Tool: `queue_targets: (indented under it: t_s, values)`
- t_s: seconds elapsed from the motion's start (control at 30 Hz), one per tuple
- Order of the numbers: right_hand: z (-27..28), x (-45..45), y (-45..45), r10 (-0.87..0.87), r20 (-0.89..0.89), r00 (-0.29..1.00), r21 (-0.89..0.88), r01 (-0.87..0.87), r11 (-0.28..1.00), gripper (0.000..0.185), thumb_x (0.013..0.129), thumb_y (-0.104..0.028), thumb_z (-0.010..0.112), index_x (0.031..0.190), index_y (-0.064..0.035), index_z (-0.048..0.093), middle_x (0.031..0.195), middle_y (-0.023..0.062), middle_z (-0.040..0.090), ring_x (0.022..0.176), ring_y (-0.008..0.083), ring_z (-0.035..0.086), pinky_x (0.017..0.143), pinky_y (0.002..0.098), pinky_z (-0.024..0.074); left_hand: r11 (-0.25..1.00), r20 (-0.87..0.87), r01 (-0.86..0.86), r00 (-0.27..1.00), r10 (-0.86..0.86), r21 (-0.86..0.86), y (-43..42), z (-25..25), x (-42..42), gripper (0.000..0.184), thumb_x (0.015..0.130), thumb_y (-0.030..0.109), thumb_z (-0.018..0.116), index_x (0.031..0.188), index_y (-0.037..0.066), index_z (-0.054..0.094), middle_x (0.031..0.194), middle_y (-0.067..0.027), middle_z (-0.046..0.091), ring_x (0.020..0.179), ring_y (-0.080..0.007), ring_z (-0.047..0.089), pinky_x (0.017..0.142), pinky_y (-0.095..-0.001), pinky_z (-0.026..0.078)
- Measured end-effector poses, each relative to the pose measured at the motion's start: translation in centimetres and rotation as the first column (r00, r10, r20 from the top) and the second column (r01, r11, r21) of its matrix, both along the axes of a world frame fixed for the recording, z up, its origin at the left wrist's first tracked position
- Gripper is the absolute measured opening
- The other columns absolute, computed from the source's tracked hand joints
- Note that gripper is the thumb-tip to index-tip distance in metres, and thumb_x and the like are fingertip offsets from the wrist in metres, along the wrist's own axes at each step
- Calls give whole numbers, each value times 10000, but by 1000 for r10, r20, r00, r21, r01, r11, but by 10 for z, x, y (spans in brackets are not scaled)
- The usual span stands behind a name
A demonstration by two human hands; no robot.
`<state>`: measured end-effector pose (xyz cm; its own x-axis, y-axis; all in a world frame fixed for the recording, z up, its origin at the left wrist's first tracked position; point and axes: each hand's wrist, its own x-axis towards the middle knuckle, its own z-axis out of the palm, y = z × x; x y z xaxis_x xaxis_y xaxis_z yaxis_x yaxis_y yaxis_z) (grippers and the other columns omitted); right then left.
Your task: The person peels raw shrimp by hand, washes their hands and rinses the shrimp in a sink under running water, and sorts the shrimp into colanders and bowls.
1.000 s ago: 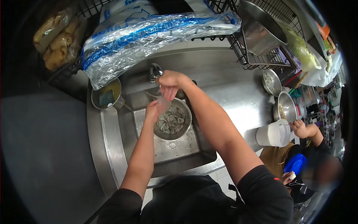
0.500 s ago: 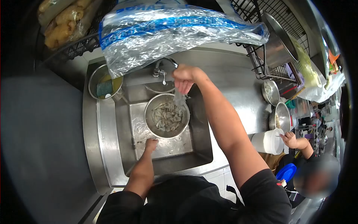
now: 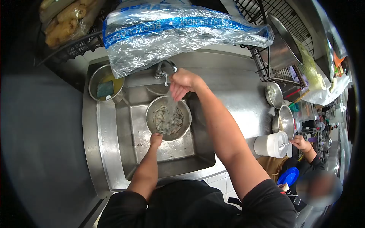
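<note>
A round metal bowl (image 3: 148, 123) of grey shrimp (image 3: 176, 121) and water sits in the steel sink (image 3: 182, 162). My left hand (image 3: 156, 139) is closed on the bowl's near rim. Under the spout of the faucet (image 3: 162, 72), my right hand (image 3: 181, 84) hangs over the bowl's far side, fingers stretched downward with nothing held. Clear water streams past these fingers onto the shrimp.
A pot (image 3: 92, 89) with a green sponge stands left of the faucet. Plastic bags (image 3: 152, 34) overhang the back. At right are two metal bowls (image 3: 284, 121) (image 3: 274, 95) and a white tub (image 3: 267, 146), where a co-worker's hand (image 3: 300, 142) holds a spoon.
My left hand has gone from near my right hand to the bowl's near rim. The view has shifted, and my right hand remains by the spout. The water stream now spreads over the shrimp.
</note>
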<state>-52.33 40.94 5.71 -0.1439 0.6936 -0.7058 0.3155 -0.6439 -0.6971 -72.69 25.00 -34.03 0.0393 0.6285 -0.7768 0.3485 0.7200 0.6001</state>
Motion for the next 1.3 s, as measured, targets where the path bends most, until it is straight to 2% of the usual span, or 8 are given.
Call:
queue_targets:
  t_s: [0.17, 0.3, 0.4, 0.43, 0.5, 1.07, 1.17, 1.3]
  values:
    - [-1, 1, 2, 3, 24, 1000, -32, -2, 999, 396, 894, -174, 434, 890, 206, 545, 822, 371, 616, 694, 454, 668, 588, 492, 599, 958, -232, 207, 960, -160, 197, -9, -31, 5, 290, 762, 258, 706, 947, 44, 644, 990, -170, 665, 1001, -330, 601, 873, -406, 465]
    - [4, 1, 5, 61, 100, 993, -40, -57, 998, 415, 894, -183, 431, 884, 214, 551, 812, 374, 616, 694, 454, 668, 588, 492, 599, 920, -356, 64, 931, 85, 387, -21, -20, 7, 308, 732, 191, 713, 958, 22, 590, 892, -173, 641, 946, -320, 604, 895, -377, 451]
    - [11, -1, 9, 150, 196, 969, -117, -129, 985, 425, 889, -185, 422, 883, 219, 554, 820, 379, 616, 692, 456, 667, 590, 490, 598, 921, -204, -297, 914, 350, 250, -30, -92, 6, 310, 761, 158, 710, 979, 8, 549, 935, -161, 617, 913, -284, 611, 850, -393, 497]
    - [14, -1, 10, 171, 227, 959, -135, -142, 981, 427, 885, -187, 420, 878, 218, 553, 820, 378, 617, 692, 456, 667, 590, 490, 598, 920, -205, -301, 912, 354, 249, -29, -72, 4, 310, 761, 158, 710, 979, 8, 549, 935, -161, 617, 913, -284, 611, 850, -393, 497]
    - [16, 2, 12, 196, 258, 946, -152, -160, 975, 428, 881, -190, 418, 873, 217, 552, 821, 378, 618, 692, 456, 666, 590, 490, 597, 880, 137, -419, 880, 454, -223, -23, -2, 3, 353, 817, 124, 672, 1088, 0, 482, 1012, -135, 585, 884, -260, 606, 782, -429, 546]
    - [-12, 29, 15, -84, 318, 944, 121, 47, 992, 362, 821, -128, 411, 838, 183, 596, 722, 300, 634, 576, 375, 663, 493, 437, 588, 759, 375, -423, 684, 626, -494, -24, 2, 1, 303, 1015, 291, 420, 1224, 73, 435, 1193, -167, 519, 1006, -320, 581, 847, -473, 551]
    - [-15, 28, 12, -120, 328, 937, 182, 62, 981, 366, 831, -132, 408, 845, 183, 594, 728, 299, 635, 583, 372, 666, 499, 432, 589, 775, 333, -527, 703, 628, -350, -21, -25, -9, 250, 857, 30, 580, 1082, 107, 504, 961, -134, 634, 734, -279, 649, 662, -448, 596]
    - [-19, 28, 11, -151, 208, 966, 148, 121, 982, 416, 897, -200, 410, 897, 182, 574, 791, 292, 633, 633, 380, 667, 558, 429, 598, 874, 145, -452, 867, 477, -177, 7, -6, -19, 197, 907, 87, 511, 1104, 79, 508, 1007, -156, 617, 766, -287, 651, 641, -444, 597]
